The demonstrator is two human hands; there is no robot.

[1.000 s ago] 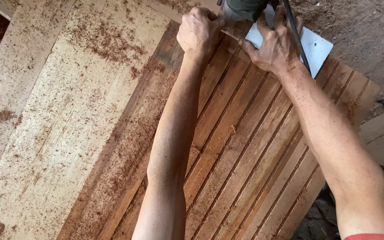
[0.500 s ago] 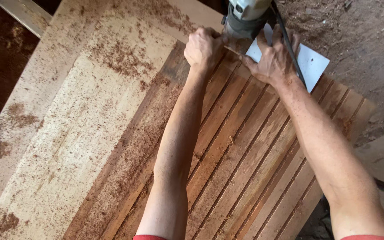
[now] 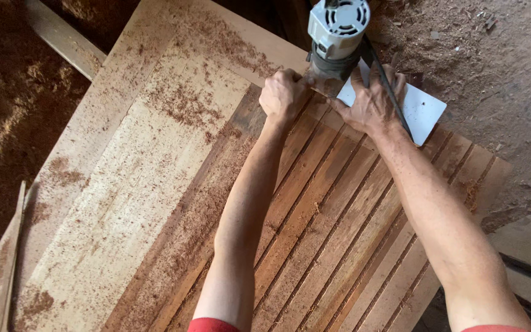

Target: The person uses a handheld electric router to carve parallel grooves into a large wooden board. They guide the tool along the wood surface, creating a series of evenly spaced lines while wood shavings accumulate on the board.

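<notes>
Both hands (image 3: 327, 98) grip grey router (image 3: 337, 34) on grooved reddish planks (image 3: 333, 227).

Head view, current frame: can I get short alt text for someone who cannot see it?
Seen from above, a person's left hand and right hand grip a grey power tool on a flat white base plate, at the far end of a grooved brown wooden panel. The panel lies on a pale board scattered with reddish sawdust.

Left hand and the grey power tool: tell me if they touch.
Touching. The head view shows the left hand curled against the base of the grey power tool, no gap between them, above the slatted wooden panel.
</notes>
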